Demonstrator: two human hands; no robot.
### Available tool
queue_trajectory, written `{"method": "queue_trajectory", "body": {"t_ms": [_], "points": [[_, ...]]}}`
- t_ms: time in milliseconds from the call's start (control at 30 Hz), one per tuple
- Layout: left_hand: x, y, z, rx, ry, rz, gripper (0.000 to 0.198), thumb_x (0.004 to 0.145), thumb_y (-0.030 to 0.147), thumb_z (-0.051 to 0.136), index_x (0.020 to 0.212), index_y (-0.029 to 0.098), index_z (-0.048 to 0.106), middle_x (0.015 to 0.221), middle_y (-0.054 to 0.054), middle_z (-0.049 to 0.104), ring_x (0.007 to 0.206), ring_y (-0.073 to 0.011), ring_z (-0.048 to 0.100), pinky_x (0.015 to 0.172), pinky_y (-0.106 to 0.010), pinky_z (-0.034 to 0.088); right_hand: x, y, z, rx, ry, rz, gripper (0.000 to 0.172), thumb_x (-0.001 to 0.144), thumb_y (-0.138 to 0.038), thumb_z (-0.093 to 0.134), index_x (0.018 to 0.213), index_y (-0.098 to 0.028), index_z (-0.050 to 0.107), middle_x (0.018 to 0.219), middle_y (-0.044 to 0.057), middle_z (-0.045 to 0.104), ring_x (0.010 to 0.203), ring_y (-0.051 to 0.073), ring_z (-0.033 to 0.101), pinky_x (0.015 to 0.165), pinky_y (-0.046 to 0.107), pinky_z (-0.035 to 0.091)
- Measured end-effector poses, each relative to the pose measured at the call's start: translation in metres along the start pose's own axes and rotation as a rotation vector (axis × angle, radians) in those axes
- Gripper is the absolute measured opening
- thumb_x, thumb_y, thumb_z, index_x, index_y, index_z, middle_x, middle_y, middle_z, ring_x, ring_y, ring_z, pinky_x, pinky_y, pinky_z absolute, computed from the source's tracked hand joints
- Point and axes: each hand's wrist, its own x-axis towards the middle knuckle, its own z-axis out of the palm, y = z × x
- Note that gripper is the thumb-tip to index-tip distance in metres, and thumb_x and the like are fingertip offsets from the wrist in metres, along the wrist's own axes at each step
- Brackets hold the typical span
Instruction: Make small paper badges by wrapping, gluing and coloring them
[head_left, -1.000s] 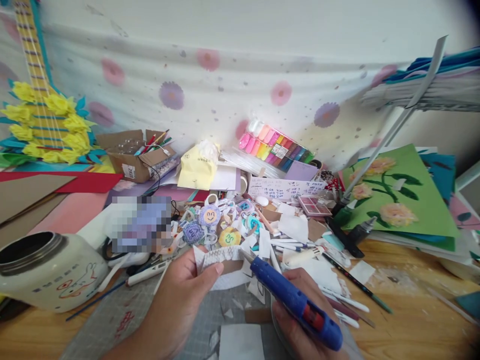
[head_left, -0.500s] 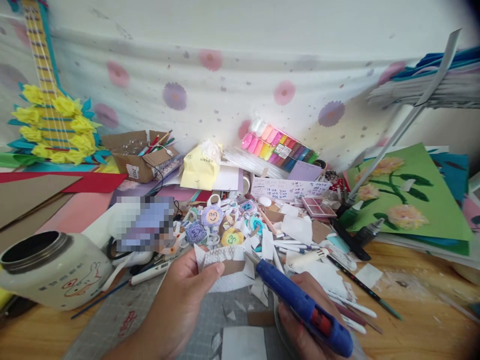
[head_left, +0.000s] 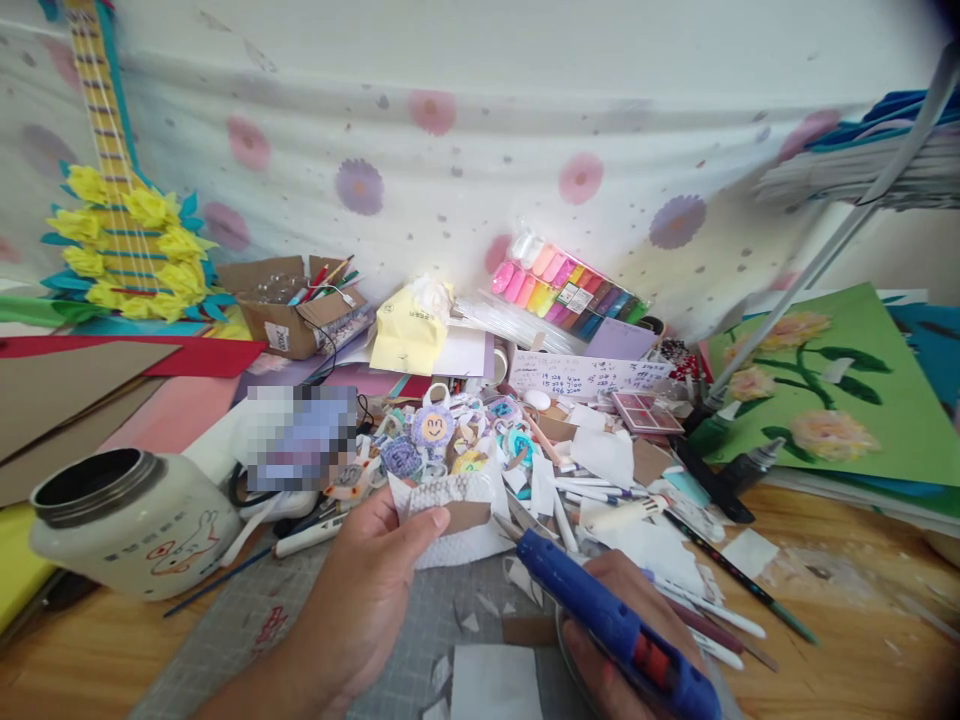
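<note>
My left hand (head_left: pixel 367 590) pinches a piece of white textured paper (head_left: pixel 450 550) with a brown cardboard strip (head_left: pixel 466 516) against it, thumb on the near side. My right hand (head_left: pixel 611 640) is wrapped around blue-handled shears (head_left: pixel 592 600), which have a red part in the handle. Their pointed metal tip reaches up and left to the right edge of the paper; whether it touches is unclear. The fingers under the handle are partly hidden. Below both hands lies a grey cutting mat (head_left: pixel 420 620) with a white paper square (head_left: pixel 495 682) and scraps.
Crocheted-looking smiley pieces (head_left: pixel 433 428) and paper scraps pile up beyond my hands. A wide-mouthed jar (head_left: pixel 135 530) stands at left, near a blurred-out rectangle. Pens and brushes (head_left: pixel 739 575) lie at right beside a green flower picture (head_left: pixel 825 400). Behind are a pencil box (head_left: pixel 292 325) and coloured clay (head_left: pixel 570 290).
The view has shifted slightly, so the scene sits a little further right. Both hands keep their holds, and the shears' tip stays at the right edge of the paper.
</note>
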Motion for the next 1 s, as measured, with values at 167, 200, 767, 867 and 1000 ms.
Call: {"method": "queue_trajectory", "body": {"t_ms": [167, 200, 767, 867, 1000], "points": [[0.001, 0.000, 0.000, 0.014, 0.008, -0.013, 0.029, 0.073, 0.022, 0.072, 0.101, 0.023, 0.072, 0.095, -0.004, 0.078, 0.093, -0.0261, 0.069, 0.086, -0.036, 0.050, 0.001, 0.004, -0.006, -0.042, 0.024, -0.093, 0.011, 0.079, -0.020, 0.062, 0.089, -0.024, 0.061, 0.084, 0.005, 0.064, 0.072, 0.020, 0.068, 0.053, 0.023, 0.054], [0.002, -0.001, 0.000, 0.014, 0.003, -0.013, 0.029, 0.073, 0.023, 0.072, 0.102, 0.023, 0.072, 0.097, -0.004, 0.078, 0.094, -0.0260, 0.069, 0.087, -0.036, 0.050, 0.001, 0.003, -0.005, -0.042, 0.016, -0.087, 0.011, 0.078, -0.020, 0.062, 0.089, -0.024, 0.061, 0.084, 0.005, 0.063, 0.071, 0.020, 0.068, 0.053, 0.023, 0.055], [0.002, -0.003, 0.000, 0.048, 0.013, 0.000, 0.034, 0.071, 0.022, 0.073, 0.105, 0.022, 0.071, 0.104, -0.005, 0.076, 0.102, -0.0268, 0.067, 0.090, -0.036, 0.048, 0.000, -0.005, 0.004, 0.031, 0.072, 0.092, 0.015, 0.086, -0.029, 0.054, 0.074, -0.022, 0.058, 0.074, 0.002, 0.056, 0.064, 0.017, 0.058, 0.058, 0.027, 0.049], [0.002, -0.002, 0.000, 0.022, 0.012, 0.006, 0.035, 0.072, 0.022, 0.072, 0.107, 0.021, 0.070, 0.106, -0.006, 0.076, 0.102, -0.0274, 0.067, 0.087, -0.035, 0.050, -0.001, 0.000, 0.001, 0.030, 0.022, 0.050, 0.014, 0.086, -0.028, 0.054, 0.074, -0.021, 0.056, 0.074, 0.001, 0.055, 0.061, 0.015, 0.059, 0.056, 0.026, 0.049], [0.001, -0.001, 0.001, -0.003, 0.026, 0.005, 0.036, 0.073, 0.021, 0.072, 0.108, 0.021, 0.070, 0.108, -0.007, 0.075, 0.100, -0.0274, 0.067, 0.084, -0.035, 0.052, -0.006, 0.005, 0.006, 0.005, -0.005, 0.061, 0.018, 0.087, -0.028, 0.053, 0.071, -0.021, 0.056, 0.073, 0.001, 0.054, 0.059, 0.015, 0.059, 0.053, 0.026, 0.048]]}}
